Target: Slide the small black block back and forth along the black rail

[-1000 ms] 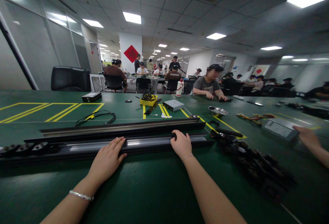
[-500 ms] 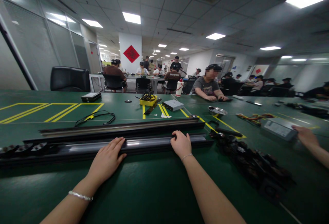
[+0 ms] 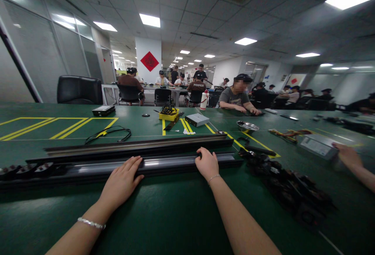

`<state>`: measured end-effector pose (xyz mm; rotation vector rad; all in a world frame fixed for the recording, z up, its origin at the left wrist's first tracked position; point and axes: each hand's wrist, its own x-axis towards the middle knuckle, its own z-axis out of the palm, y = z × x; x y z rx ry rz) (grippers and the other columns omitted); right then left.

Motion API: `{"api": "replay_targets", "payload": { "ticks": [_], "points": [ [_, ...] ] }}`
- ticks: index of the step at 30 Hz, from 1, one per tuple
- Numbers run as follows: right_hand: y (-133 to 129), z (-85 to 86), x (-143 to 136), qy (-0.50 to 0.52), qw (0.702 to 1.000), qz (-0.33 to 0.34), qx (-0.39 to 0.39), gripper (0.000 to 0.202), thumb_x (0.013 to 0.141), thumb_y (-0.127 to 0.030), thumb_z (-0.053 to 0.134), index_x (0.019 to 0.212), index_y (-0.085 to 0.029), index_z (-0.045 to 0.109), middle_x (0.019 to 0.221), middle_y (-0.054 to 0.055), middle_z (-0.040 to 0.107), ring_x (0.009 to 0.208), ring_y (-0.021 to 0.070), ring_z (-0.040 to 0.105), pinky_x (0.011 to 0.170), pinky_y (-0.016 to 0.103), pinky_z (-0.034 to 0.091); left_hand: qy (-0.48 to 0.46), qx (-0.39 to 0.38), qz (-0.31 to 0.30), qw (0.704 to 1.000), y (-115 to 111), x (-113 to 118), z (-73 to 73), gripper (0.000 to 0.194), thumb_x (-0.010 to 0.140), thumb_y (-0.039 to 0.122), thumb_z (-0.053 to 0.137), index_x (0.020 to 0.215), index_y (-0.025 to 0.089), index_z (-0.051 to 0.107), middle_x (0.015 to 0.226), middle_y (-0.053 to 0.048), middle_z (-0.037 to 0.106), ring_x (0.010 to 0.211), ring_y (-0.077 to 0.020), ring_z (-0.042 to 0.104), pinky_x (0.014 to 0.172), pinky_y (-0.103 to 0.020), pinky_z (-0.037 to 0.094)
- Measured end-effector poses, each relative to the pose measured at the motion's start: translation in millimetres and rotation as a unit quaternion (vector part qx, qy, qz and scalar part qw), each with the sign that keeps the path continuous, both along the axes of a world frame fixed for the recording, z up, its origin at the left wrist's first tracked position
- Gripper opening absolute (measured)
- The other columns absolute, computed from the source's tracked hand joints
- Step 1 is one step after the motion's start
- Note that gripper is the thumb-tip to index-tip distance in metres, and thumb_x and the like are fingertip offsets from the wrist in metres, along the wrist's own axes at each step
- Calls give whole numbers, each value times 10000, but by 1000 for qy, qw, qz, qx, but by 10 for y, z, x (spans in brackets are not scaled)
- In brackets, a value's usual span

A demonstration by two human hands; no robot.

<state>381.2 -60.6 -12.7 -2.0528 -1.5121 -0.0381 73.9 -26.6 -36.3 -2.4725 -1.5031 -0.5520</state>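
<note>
A long black rail point(image 3: 172, 163) with a shiny grey channel lies across the green table in front of me. My left hand point(image 3: 121, 179) rests over its middle, fingers stretched along the far side and thumb at the near edge, holding it. Toward the right end, my right hand point(image 3: 207, 164) is closed with bent fingers over the channel. A small dark piece point(image 3: 199, 155) shows at its fingertips; its kind is not clear. Several black round parts with metal tops point(image 3: 43, 170) sit on the rail's left end. A second black rail point(image 3: 131, 147) lies parallel behind.
A pile of black parts point(image 3: 293, 186) lies to the right. Farther back are a yellow tray point(image 3: 165, 116) of black cable, a grey box point(image 3: 197, 120), a metal bowl point(image 3: 247, 126) and a cable point(image 3: 109, 132). A co-worker's hand point(image 3: 350, 157) touches a metal box point(image 3: 318, 145).
My right hand has shifted very slightly on the rail. My left hand and the rails have not visibly moved. The co-worker across the table leans a little differently.
</note>
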Motion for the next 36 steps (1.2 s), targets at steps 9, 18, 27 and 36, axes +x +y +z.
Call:
{"api": "replay_targets", "payload": {
  "ticks": [9,18,27,36],
  "points": [
    [-41,34,31,-5,1000,-10,-18,409,746,-203,437,1150,-234,496,1139,45,593,1091,206,499,1041,497,155,1,0,-1,1000,-5,6,10,535,812,400,444,1304,191,421,1362,-78,455,1235,-238,427,960,-388,394],
    [-40,51,21,-2,1000,-15,-25,329,749,-199,435,1063,-223,532,1049,43,621,1060,205,515,1039,496,146,-6,-4,-3,1000,-14,4,21,537,812,397,443,1306,189,419,1364,-85,452,1235,-243,427,961,-397,395],
    [-34,37,53,16,1000,-13,-12,291,745,-174,438,1011,-224,544,1222,45,545,1135,194,472,1050,498,154,-12,-7,-4,1000,-13,2,20,530,812,394,439,1306,203,418,1362,-76,456,1236,-239,426,966,-394,386],
    [-16,0,64,9,1000,-24,4,342,728,-154,446,1046,-225,549,1332,51,452,1218,195,400,1050,496,172,-5,-5,0,1000,-21,6,31,532,811,384,444,1307,192,418,1363,-77,454,1228,-238,434,971,-388,384]
  ]
}}
